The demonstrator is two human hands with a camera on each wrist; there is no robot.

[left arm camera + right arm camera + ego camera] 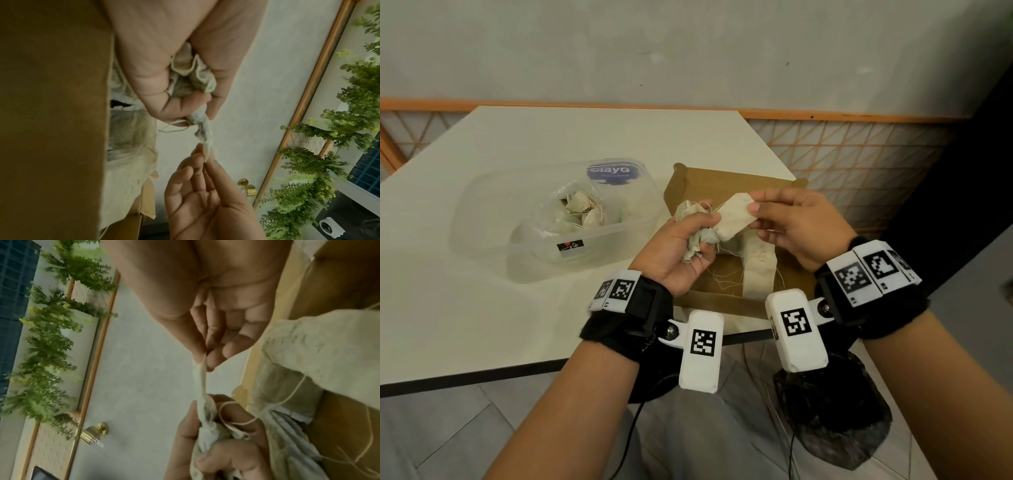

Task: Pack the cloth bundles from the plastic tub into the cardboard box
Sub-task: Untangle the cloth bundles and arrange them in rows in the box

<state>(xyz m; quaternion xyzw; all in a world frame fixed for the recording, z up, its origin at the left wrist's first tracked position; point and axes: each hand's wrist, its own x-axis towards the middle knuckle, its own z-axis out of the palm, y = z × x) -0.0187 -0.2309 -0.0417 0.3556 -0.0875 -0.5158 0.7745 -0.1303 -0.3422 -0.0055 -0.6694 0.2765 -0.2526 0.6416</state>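
Observation:
Above the brown cardboard box [686, 186], my left hand [683, 245] grips a crumpled cream cloth bundle [697, 240] with loose threads; the same bundle [192, 73] shows in the left wrist view, squeezed in my fist. My right hand [787, 222] pinches the far end of a flat cream cloth piece [734, 214] that stretches between both hands; the right wrist view shows that stretched cloth piece [200, 378]. More cream cloth [756, 263] lies inside the box. The clear plastic tub [493, 202], left of the box, holds several tied bundles [580, 210] in a plastic bag.
The tub and box sit on a white table [517, 308] whose front edge runs just under my wrists. A purple-labelled lid [609, 171] leans at the back of the tub. A grey wall [688, 51] and an orange lattice rail [859, 154] stand behind.

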